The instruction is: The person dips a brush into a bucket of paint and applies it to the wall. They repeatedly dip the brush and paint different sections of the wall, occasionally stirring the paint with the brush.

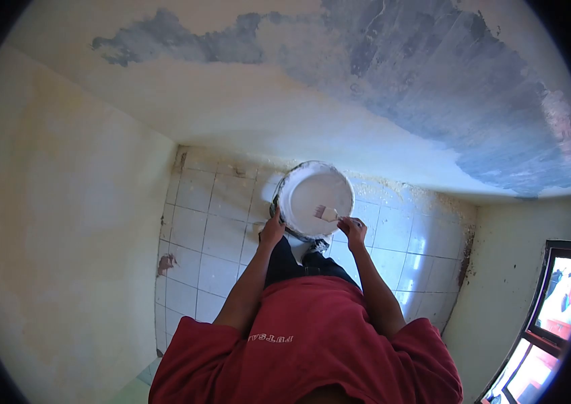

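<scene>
A round bucket [349, 183] with paint-smeared sides is in front of my legs, with white paint [305, 192] inside it. My left hand [272, 229] grips the bucket's near left rim, its fingers partly hidden behind the edge. At the near right rim, my right hand [353, 229] is closed around the handle of a paintbrush [327, 213]. The brush points left over the paint, its bristles inside the bucket's opening.
Ahead stands a wall with a large grey patch [427, 87] on pale paint. A cream wall [63, 202] rises on the left. White floor tiles [225, 202] have stained, crumbling edges. On the right is a dark-framed window [547, 296].
</scene>
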A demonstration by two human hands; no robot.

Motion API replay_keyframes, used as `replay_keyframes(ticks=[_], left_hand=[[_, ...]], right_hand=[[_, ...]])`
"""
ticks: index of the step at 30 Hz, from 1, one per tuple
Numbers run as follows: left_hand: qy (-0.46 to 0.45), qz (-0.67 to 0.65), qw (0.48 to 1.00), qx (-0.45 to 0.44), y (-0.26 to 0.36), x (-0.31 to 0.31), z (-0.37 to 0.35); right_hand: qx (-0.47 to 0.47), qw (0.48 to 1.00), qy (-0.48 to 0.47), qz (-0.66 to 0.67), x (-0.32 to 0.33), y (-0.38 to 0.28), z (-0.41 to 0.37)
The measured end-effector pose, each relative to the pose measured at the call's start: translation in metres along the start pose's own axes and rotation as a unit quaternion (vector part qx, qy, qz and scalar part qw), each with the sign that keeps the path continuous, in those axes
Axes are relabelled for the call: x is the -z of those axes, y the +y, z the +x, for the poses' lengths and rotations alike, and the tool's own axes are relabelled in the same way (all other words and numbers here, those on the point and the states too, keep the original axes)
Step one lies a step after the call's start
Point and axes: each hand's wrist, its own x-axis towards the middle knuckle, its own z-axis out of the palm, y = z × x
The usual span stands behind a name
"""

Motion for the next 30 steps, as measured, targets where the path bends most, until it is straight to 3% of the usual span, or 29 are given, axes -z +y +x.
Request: replay_keyframes(ticks=[2,4,5,7,9,11,12,13,15,19,24,27,30], left_hand=[[0.010,0.024,1.000,-0.009,0.008,0.014,-0.003],[0.056,0.010,0.998,-0.034,0.008,0.020,0.002],[0.059,0.012,0.997,-0.038,0.006,0.023,0.006],[0.125,-0.058,0.990,-0.026,-0.001,0.026,0.015],[0.163,-0.068,0.982,-0.059,-0.021,0.021,0.035],[0.060,-0.282,0.957,0.014,-0.032,0.027,0.062],[0.006,-0.321,0.942,0.094,-0.005,0.058,0.056],[0.001,-0.319,0.944,0.089,0.005,0.076,0.062],[-0.031,-0.435,0.891,0.124,0.018,0.108,0.081],[-0.044,-0.507,0.860,0.043,0.068,0.198,0.106],[-0.052,-0.545,0.837,-0.007,0.086,0.256,0.147],[-0.048,-0.549,0.834,-0.016,0.104,0.290,0.152],[-0.043,-0.589,0.800,-0.104,0.128,0.330,0.150]], right_hand=[[0.002,0.999,0.025,0.045,0.007,0.009,-0.004],[0.162,0.986,0.010,-0.027,0.020,0.032,0.015],[0.165,0.986,0.009,-0.024,0.006,0.018,0.010],[-0.008,0.989,0.031,0.141,-0.028,-0.026,-0.017],[0.004,0.990,0.021,0.141,-0.062,-0.046,-0.024],[0.068,0.988,-0.002,0.141,-0.108,-0.071,-0.031],[0.098,0.984,-0.011,0.149,-0.134,-0.083,-0.036],[0.104,0.983,-0.007,0.152,-0.161,-0.093,-0.041],[0.188,0.964,-0.007,0.186,-0.219,-0.115,-0.047],[0.308,0.919,-0.003,0.246,-0.330,-0.158,-0.058],[0.421,0.858,-0.020,0.294,-0.425,-0.190,-0.061],[0.441,0.836,-0.008,0.325,-0.465,-0.195,-0.061],[0.441,0.822,0.007,0.361,-0.494,-0.195,-0.054]])
